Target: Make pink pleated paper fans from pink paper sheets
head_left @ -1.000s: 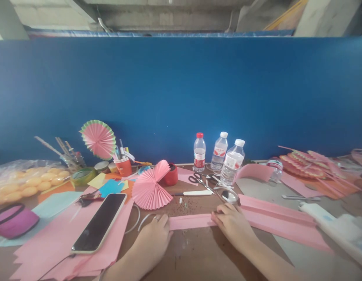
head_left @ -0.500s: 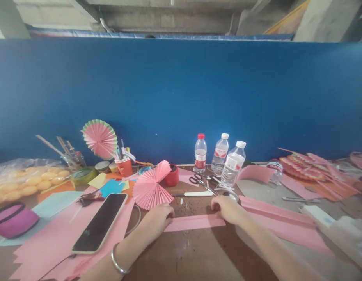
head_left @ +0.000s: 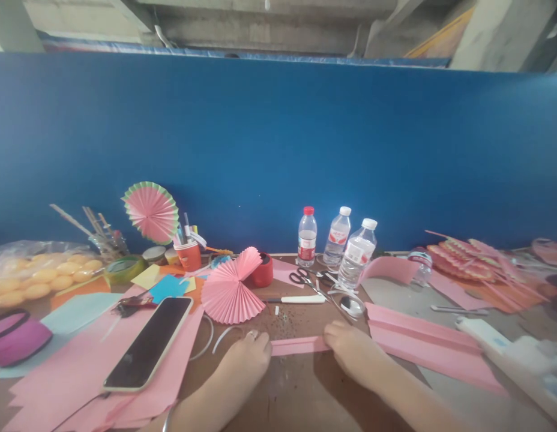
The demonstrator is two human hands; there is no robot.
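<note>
At far left, the phone (head_left: 147,345) is laid on pink sheets (head_left: 57,375), with a thin cord (head_left: 80,411) beside its lower end. If the cord were caught by the left forearm, the sheets might be dragged askew.

Next, the open fan (head_left: 233,297) is placed just beyond the left hand (head_left: 249,354); its pleats could be crushed by a careless knuckle. The left hand's fingers are bunched at the near-left end of the pink strip (head_left: 300,345); whether the paper is pinched or merely pressed cannot be told.

The strip is stretched across the bench (head_left: 283,402) between both hands, marked by a lengthwise crease. Should one end be pulled harder than the other, the fold would probably be skewed. Dark crumbs (head_left: 285,321) are scattered just beyond it, and the paper could be dirtied or dented by them if it were slid that way.

Farther back, the knife (head_left: 303,299) and scissors (head_left: 308,281) are left within reach; fingers could be nicked if they were brushed blindly.

The right hand (head_left: 350,348) is curled at the strip's right end, its exact grip hidden. To its right, the creased sheet (head_left: 431,345) could be rumpled by an outward sweep of the forearm.
</note>
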